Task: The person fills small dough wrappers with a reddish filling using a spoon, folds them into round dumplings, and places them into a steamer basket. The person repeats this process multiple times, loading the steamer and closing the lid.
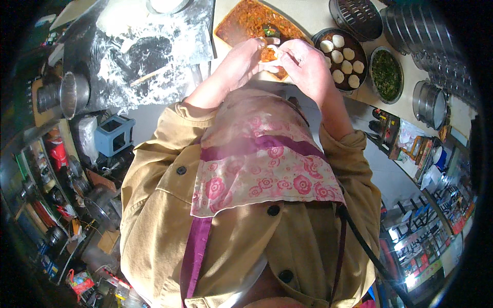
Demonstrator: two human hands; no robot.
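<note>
Between my hands is a dough wrapper [272,66] with orange-red filling [268,54] in its middle. My left hand [246,57] grips its left side, and my right hand [302,57] pinches the edge at the right. Below and behind them lies a wide tray of orange-red filling [246,23], with a dark-ended utensil [272,31] resting in it, partly hidden by my fingers. Right of my right hand stands a round steamer tray [334,37] with several pale filled buns [347,67] spaced inside.
A floured dark board [154,46] at the left holds a thin rolling pin [151,75] and pale dough [119,19]. At the right are a bowl of chopped greens [386,75], a slotted steamer tray [356,17] and stacked steamers [412,32]. A metal pot [74,94] stands left of the board.
</note>
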